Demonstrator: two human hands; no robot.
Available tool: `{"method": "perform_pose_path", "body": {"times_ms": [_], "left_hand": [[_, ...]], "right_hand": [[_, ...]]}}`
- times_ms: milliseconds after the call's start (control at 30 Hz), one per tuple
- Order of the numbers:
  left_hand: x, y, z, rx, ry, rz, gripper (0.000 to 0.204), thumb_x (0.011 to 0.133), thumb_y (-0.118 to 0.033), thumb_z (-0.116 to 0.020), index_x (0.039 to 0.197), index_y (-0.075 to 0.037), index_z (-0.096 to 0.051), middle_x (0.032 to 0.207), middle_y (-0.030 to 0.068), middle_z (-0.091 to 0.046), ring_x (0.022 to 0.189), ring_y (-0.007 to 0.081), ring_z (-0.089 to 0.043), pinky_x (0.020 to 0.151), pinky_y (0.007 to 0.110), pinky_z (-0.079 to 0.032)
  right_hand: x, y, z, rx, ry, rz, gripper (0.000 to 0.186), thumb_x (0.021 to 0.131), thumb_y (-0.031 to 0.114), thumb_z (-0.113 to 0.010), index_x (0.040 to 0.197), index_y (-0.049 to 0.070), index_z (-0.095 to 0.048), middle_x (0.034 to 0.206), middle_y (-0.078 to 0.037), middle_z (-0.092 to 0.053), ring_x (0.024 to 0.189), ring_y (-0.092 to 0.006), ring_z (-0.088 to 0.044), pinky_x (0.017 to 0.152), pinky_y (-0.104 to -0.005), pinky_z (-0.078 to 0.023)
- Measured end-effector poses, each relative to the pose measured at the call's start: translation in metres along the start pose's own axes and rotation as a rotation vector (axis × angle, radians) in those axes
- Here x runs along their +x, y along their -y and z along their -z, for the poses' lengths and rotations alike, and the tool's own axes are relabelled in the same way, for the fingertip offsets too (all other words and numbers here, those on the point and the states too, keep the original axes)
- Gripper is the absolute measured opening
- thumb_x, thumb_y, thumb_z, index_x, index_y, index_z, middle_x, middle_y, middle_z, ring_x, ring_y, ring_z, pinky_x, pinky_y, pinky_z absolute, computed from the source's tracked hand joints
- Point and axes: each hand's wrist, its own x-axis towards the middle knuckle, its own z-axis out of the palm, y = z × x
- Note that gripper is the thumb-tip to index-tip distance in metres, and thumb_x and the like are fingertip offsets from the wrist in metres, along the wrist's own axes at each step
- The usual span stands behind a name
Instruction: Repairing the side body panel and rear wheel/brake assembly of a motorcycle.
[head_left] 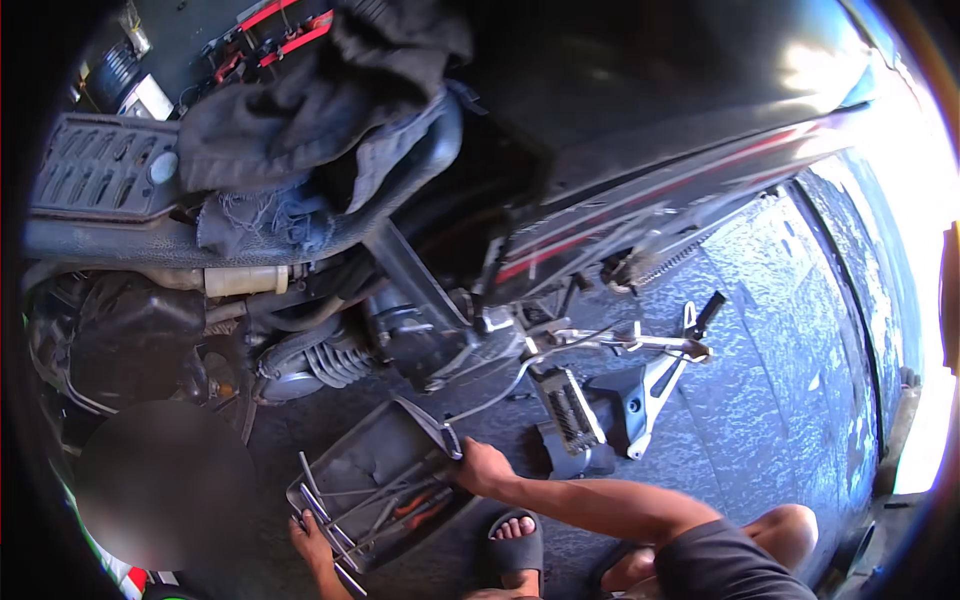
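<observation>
- Right hand [483, 468] is gripping the tool tray [350, 440] at its right corner; fingers are curling closed over the rim, palm side hidden.
- Left hand [313, 545] is resting at the tray's lower left edge, fingers partly bent beside the metal rods [318, 488]; can't tell if they are pinching rim, rods or both.
- Hands are sitting at opposite sides, probably to balance the load and stop it tipping.
- Rods are leaning out past the left edge, likely because they are too long to lie flat.
- Orange-handled tool [415, 508] is lying inside, near the lower right edge; the rim is probably stopping it from sliding out.
- Tray is standing below the motorcycle [420, 290], in front of the sandalled foot [515, 545], likely for easy reach; can't tell if it is touching the floor [760, 430].
- Tray is looking dark grey, shallow, round-cornered, with scuffed, dusty inner walls; tools are bunching toward its lower half, leaving the upper part mostly bare.
</observation>
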Motion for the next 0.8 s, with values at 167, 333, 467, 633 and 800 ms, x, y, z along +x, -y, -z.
{"method": "perform_pose_path", "body": {"times_ms": [167,333,467,633,800], "left_hand": [[-0.044,-0.087,-0.039,0.089,0.215,-0.103,0.046,0.094,-0.036,-0.059,0.115,0.006,-0.058,0.104,0.0237,-0.065,0.096,0.0354,-0.063,0.087,0.041,-0.047],[-0.105,-0.163,-0.125,-0.083,0.496,-0.132,0.042,0.093,-0.034,-0.060,0.111,0.004,-0.059,0.104,0.0221,-0.066,0.095,0.0351,-0.064,0.085,0.043,-0.048],[-0.167,-0.212,-0.207,-0.157,0.683,-0.215,0.032,0.092,-0.027,-0.056,0.105,0.001,-0.060,0.094,0.0180,-0.067,0.085,0.0289,-0.065,0.076,0.043,-0.049],[-0.249,-0.292,-0.317,-0.406,1.044,-0.443,0.028,0.087,-0.022,-0.046,0.081,-0.001,-0.063,0.072,0.0115,-0.064,0.067,0.0214,-0.058,0.059,0.042,-0.043],[-0.353,-0.403,-0.392,0.348,1.286,-0.784,0.042,0.084,-0.028,-0.048,0.107,0.001,-0.068,0.114,0.0277,-0.064,0.113,0.0443,-0.058,0.095,0.048,-0.046]], "right_hand": [[-0.093,-0.102,0.061,-0.075,0.136,-0.074,0.052,0.083,0.046,-0.067,0.108,0.001,-0.066,0.103,-0.021,-0.068,0.102,-0.0356,-0.065,0.087,-0.0413,-0.051],[-0.179,-0.179,0.145,0.023,-0.080,-0.200,0.044,0.086,0.042,-0.065,0.098,0.000,-0.069,0.087,-0.014,-0.070,0.080,-0.0244,-0.069,0.073,-0.0379,-0.053],[-0.250,-0.241,0.192,0.167,-0.299,-0.457,0.048,0.083,0.040,-0.069,0.103,-0.003,-0.067,0.099,-0.021,-0.069,0.094,-0.0308,-0.068,0.084,-0.0405,-0.052],[-0.338,-0.379,0.158,0.469,-0.796,-0.559,0.044,0.081,0.037,-0.072,0.094,-0.005,-0.068,0.084,-0.017,-0.070,0.077,-0.0238,-0.067,0.070,-0.0383,-0.053],[-0.395,-0.464,0.078,0.755,-1.167,-0.762,0.033,0.080,0.025,-0.075,0.082,-0.005,-0.062,0.072,-0.009,-0.064,0.068,-0.0194,-0.062,0.058,-0.0376,-0.049]]}}
